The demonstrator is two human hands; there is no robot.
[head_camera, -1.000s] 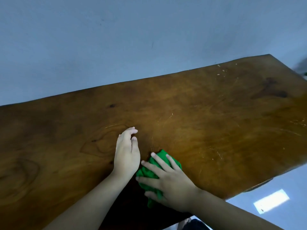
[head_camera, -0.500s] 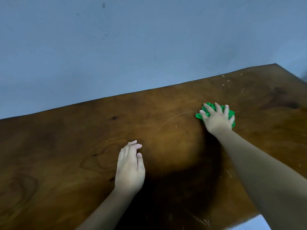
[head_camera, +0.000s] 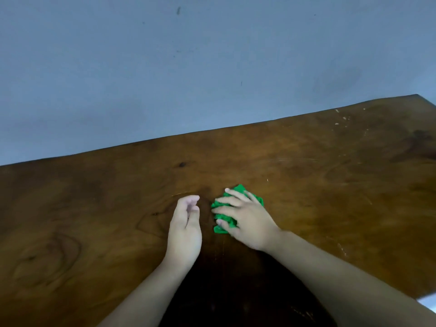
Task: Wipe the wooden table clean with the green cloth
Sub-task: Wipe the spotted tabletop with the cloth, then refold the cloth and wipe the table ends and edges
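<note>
So we've got the green cloth point(head_camera: 237, 210) bunched up under our right hand point(head_camera: 245, 219), fingers spread and pressing it flat on the wooden table point(head_camera: 330, 185), roughly mid-table and a bit toward the near edge. It's more pinned under the palm than pinched, but the hand is definitely gripping the cloth. Our left hand point(head_camera: 185, 226) rests just beside it on the left, loosely curled, holding nothing, probably just bracing us.

As for progress, honestly hard to call. The wood around the cloth looks fairly even, but there are pale specks and crumbs point(head_camera: 342, 119) up at the far right corner, plus light scratchy marks along the right side near the edge. We'd guess that whole far right patch needs a pass, and the left half shows no sign either way, so we'd say we're mid-job at best
</note>
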